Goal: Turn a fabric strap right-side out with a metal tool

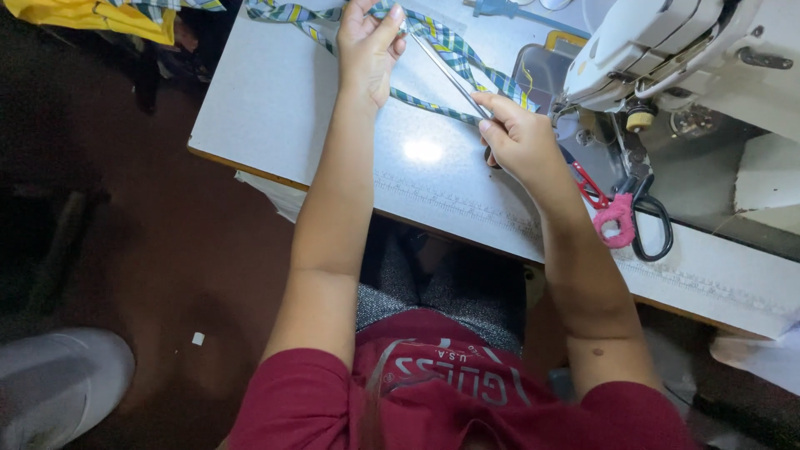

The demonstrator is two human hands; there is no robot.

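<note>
Red shirt sits closest to us at the bottom, both bare forearms reaching up from it to the table (275,108). We see a thin metal rod (446,71), maybe a turning tool, stretched between the two hands, long axis running diagonally from the left hand (367,46), which is farther from us, down to the right hand (517,137), which is closer. Left hand fingers closed in a pinch on the rod's far end, together with the plaid fabric strip (442,37). Right hand curled shut around the near end, thumb and forefinger on the rod; we cannot tell whether it also grips cloth underneath. The strip, green, white and yellow check, lies under and alongside the rod, trailing beyond the left hand toward the table's far corner and past the right hand toward the sewing machine (667,42). Just to the right of the right hand: scissors (646,217) with black handles, a pink wrapped loop on them, and a small red-handled snipper (590,185). Yellow cloth (92,17) lies well left of the left hand, off the table.
</note>
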